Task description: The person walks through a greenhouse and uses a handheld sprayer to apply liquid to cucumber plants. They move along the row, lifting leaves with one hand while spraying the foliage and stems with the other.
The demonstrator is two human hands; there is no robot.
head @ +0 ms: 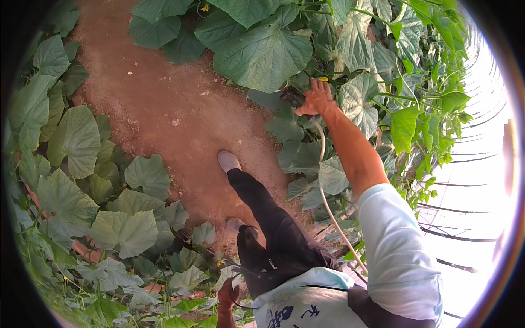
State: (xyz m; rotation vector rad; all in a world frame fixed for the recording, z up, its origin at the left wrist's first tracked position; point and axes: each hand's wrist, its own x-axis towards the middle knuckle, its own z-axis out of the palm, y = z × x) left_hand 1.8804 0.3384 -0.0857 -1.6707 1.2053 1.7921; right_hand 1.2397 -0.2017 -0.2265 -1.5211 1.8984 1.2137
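Note:
My right hand [316,98] reaches into broad-leaved, yellow-flowered vines that look like cucumber plants. It seems to grip a dark hand tool [290,96], mostly hidden by fingers and leaves. A pale flexible hose [323,176] runs from beneath that palm back to my right side. A yellow flower [323,78] shows just past the fingertips, beside a large leaf [264,55]. Low at my left side, my left hand [229,293] is closed around a thin dark cord [234,301] that curves toward my waist. Shadow hides much of its grip.
A bare dirt path [164,102] runs between two dense rows of vines. Large leaves [74,141] crowd the left side, with brick-coloured pieces [88,251] beneath. My shoe [229,160] stands on the path. Curved ribs [459,235] of a bright greenhouse cover rise at right.

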